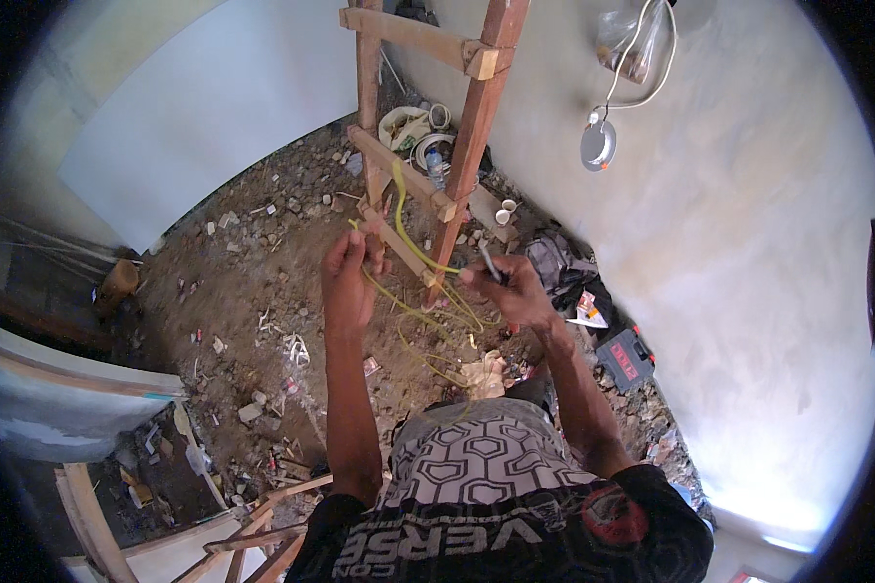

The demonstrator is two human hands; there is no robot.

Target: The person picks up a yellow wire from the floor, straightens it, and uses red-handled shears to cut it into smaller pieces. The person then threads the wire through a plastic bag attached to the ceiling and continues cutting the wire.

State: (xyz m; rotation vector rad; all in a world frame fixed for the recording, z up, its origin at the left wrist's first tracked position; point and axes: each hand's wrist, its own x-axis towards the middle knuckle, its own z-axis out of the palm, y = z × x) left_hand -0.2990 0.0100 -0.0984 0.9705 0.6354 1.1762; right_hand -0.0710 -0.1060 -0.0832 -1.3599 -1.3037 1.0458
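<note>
A thin yellow-green cable (pixel 402 209) loops in front of a wooden ladder (pixel 467 160), and its slack hangs down in loose coils. My left hand (pixel 350 275) is closed, with a short end of the cable poking out above its thumb and forefinger. My right hand (pixel 515 291) pinches another part of the cable between thumb and fingertips. That same hand also grips a slim tool (pixel 493 266) with a greyish upper part, perhaps a cutter; its exact kind is unclear. Both hands are apart, level with the ladder's lower rungs.
Rubble and litter cover the dirt floor (pixel 253 257). By the right wall lie a grey backpack (pixel 554 260) and a dark tool case (pixel 624 360). A round lamp (pixel 598 146) hangs on a white cable. Behind the ladder are a water bottle (pixel 436 167) and a sack (pixel 402 126).
</note>
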